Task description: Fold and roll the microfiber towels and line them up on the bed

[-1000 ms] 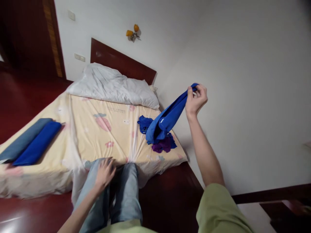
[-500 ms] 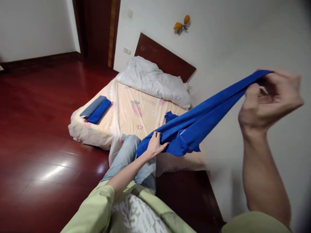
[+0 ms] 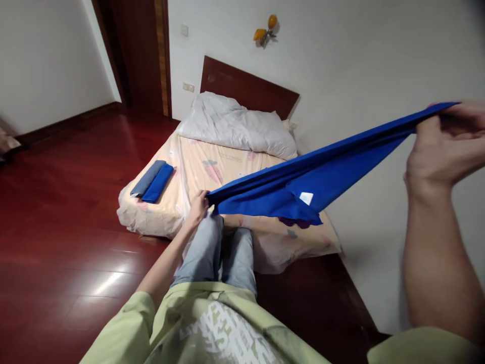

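Note:
A blue cloth [image 3: 326, 177] is stretched at a slant between my two hands, above the bed and in front of the wall. My left hand [image 3: 198, 207] is closed on its lower left end, over my knees. At the far right, my right hand [image 3: 445, 134] grips the raised end, partly cut off by the picture's edge. A white tag [image 3: 306, 198] shows on the cloth's hanging part. Something dark purple [image 3: 295, 222] peeks out below the cloth. Folded grey-blue cloth [image 3: 148, 178] and folded blue cloth [image 3: 159, 183] lie side by side on the bed's left part.
The bed [image 3: 197, 162] has a patterned cover, a crumpled white quilt [image 3: 235, 124] and a brown headboard [image 3: 246, 86]. A wall lamp [image 3: 265, 33] hangs above. Dark red floor [image 3: 68, 242] lies to the left, with a door [image 3: 132, 55] behind.
My left hand has moved left to the cloth's end and my right hand has moved farther right. The cloth is stretched longer, and its white tag now faces me.

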### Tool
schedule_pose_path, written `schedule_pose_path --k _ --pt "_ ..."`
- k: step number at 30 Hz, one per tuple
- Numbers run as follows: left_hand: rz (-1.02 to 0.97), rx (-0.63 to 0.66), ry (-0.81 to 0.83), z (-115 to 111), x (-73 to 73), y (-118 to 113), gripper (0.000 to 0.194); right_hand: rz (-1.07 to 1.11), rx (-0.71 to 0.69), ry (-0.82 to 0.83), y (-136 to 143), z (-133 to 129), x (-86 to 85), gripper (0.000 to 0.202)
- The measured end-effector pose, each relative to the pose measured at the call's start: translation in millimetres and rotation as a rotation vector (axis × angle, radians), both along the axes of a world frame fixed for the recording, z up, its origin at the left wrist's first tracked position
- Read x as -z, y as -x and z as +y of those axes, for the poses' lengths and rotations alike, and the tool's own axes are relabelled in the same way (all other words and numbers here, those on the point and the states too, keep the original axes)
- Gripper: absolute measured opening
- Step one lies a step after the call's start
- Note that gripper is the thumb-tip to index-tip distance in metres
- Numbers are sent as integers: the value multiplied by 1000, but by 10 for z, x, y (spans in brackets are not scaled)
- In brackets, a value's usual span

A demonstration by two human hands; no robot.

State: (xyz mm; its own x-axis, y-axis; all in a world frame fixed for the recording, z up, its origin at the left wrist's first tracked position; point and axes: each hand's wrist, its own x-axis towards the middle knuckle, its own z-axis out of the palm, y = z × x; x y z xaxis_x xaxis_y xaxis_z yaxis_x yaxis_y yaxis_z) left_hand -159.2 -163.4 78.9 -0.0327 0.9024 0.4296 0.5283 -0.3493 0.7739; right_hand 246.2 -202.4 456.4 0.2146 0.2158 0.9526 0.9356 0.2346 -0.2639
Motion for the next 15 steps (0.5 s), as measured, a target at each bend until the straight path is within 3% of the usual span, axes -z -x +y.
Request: schedule_pose_path --k 3,6,8,11,15 --pt "76 -116 9 83 -66 517 42 -44 -59 42 -271 2 190 18" --pt "148 -191 -17 222 -336 970 32 0 5 233 -466 -11 381 15" --pt "157 -247 -46 317 -625 1226 31 60 -1 313 -583 -9 499 13" --pt "100 -331 -104 386 -1142 1541 33 202 -154 401 -742 18 684 8" --pt "95 -304 -178 322 -1744 1842 37 424 -324 482 -837 76 937 15"
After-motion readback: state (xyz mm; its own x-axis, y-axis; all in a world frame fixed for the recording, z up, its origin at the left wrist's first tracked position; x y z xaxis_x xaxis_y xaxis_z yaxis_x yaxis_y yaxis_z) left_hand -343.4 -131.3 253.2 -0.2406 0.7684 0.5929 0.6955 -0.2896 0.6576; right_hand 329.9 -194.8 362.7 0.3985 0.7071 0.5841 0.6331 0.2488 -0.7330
